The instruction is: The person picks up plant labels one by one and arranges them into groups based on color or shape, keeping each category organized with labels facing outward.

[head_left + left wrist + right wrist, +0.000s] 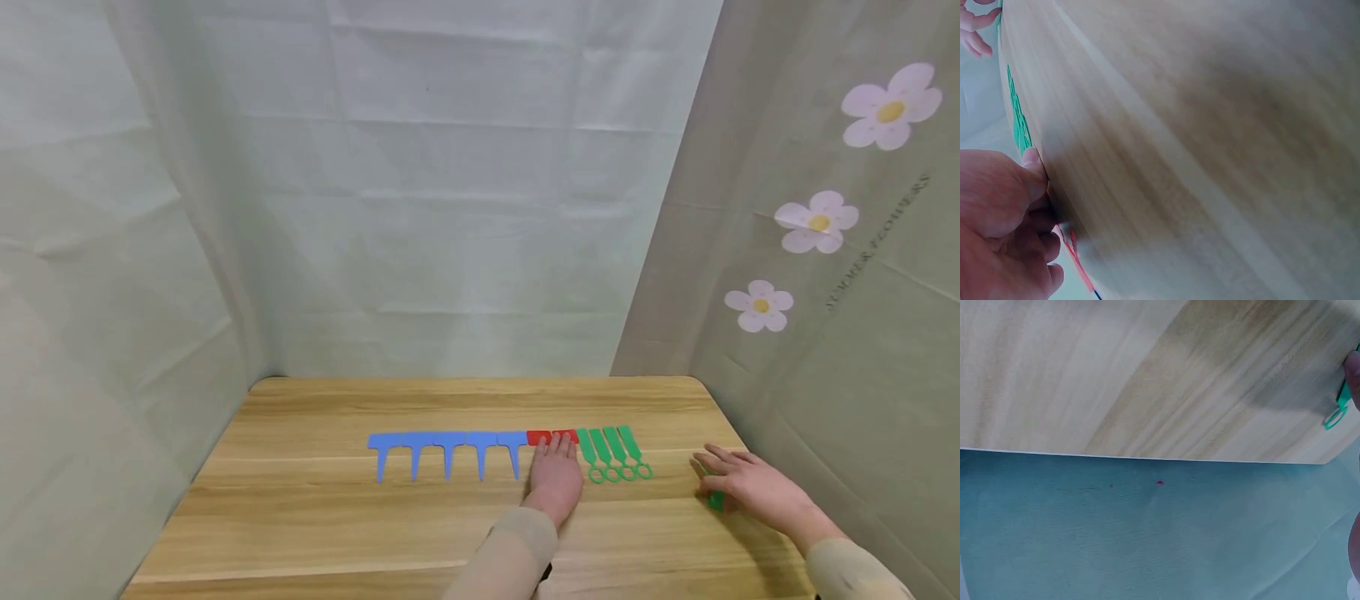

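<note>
My left hand (557, 482) reaches over the row of plant labels, its fingertips on two red labels (538, 437) and their lower parts hidden beneath it. To its left lie several blue T-shaped labels (447, 442), stems toward me. Several green labels with ring ends (606, 448) lie side by side just to its right. In the left wrist view, the thumb (1034, 164) is beside the green labels (1019, 125). Near the table's right edge my right hand (750, 487) pinches another green label (716, 501), mostly covered by the hand; its ring shows below the thumb in the right wrist view.
The wooden table (315, 517) has a pale cloth wall (465, 208) behind it and more cloth at both sides. White flowers (817, 222) are printed on the right cloth. The table's right edge runs close beside my right hand.
</note>
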`<state>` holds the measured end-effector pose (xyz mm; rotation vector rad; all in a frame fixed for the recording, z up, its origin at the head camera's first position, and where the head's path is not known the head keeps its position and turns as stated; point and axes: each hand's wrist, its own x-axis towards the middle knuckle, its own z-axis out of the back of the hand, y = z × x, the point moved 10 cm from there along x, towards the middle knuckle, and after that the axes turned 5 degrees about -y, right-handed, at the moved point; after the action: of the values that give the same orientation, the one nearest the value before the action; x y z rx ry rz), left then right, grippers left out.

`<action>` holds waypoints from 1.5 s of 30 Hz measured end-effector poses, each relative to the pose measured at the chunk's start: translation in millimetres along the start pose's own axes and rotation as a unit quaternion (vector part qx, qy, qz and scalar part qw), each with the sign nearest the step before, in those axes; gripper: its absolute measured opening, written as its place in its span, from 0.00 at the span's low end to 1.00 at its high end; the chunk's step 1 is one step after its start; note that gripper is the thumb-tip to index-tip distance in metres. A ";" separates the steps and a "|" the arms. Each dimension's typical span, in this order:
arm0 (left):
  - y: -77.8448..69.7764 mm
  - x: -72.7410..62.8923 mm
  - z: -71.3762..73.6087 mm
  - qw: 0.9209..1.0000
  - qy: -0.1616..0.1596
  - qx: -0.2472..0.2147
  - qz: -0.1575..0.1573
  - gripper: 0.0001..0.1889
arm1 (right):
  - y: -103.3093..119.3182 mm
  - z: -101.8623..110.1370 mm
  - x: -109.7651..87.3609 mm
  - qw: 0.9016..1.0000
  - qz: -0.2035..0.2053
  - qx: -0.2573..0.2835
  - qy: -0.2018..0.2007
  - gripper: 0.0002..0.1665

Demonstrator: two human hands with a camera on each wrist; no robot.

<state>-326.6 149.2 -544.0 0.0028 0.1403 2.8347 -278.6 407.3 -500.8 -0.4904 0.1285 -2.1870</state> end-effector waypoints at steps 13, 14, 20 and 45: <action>-0.3 1.0 -3.2 1.000 0.000 0.002 0.001 0.26 | -5.9 -16.9 15.6 0.998 0.025 0.024 0.061 0.31; -0.6 1.4 -3.4 1.000 0.000 0.002 0.001 0.26 | -6.3 -17.3 16.3 0.997 0.025 0.024 0.062 0.32; -1.7 3.5 -4.2 1.000 -0.007 0.007 0.004 0.26 | -6.4 -15.8 22.4 0.996 0.006 0.036 0.081 0.36; 0.2 0.0 1.5 1.000 -0.001 -0.016 0.006 0.26 | -20.6 -21.2 27.0 0.980 -0.119 0.067 0.143 0.37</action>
<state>-326.6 149.2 -542.5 -0.0010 0.0959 2.8482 -316.9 397.2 -506.7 -0.1156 0.0795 -2.4735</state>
